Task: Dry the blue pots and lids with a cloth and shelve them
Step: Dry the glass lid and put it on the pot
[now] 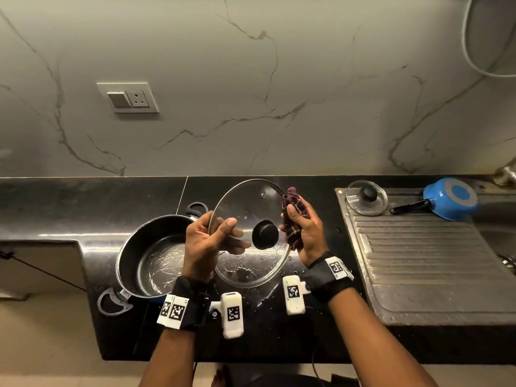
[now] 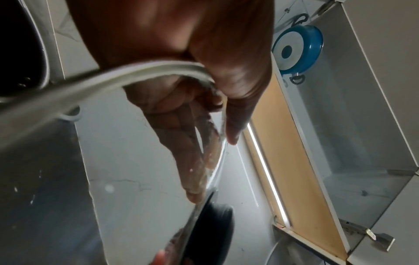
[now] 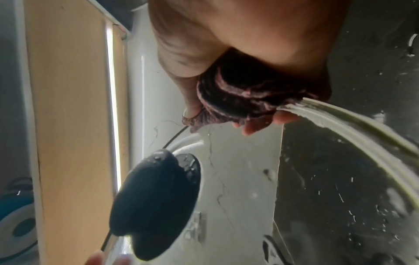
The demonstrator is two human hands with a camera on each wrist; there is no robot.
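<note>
A large glass lid with a black knob is held tilted above the black counter, water drops on its lower part. My left hand pinches its left rim, thumb on top and fingers under the glass. My right hand grips a dark maroon cloth and presses it on the lid's right rim. The knob shows close in the right wrist view, wet. A large pot with a dark inside stands open at the left under my left hand.
A steel draining board lies to the right, with a small glass lid and an upturned blue saucepan at its back. A blue pot rests upside down on a shelf above. Marble wall with a socket behind.
</note>
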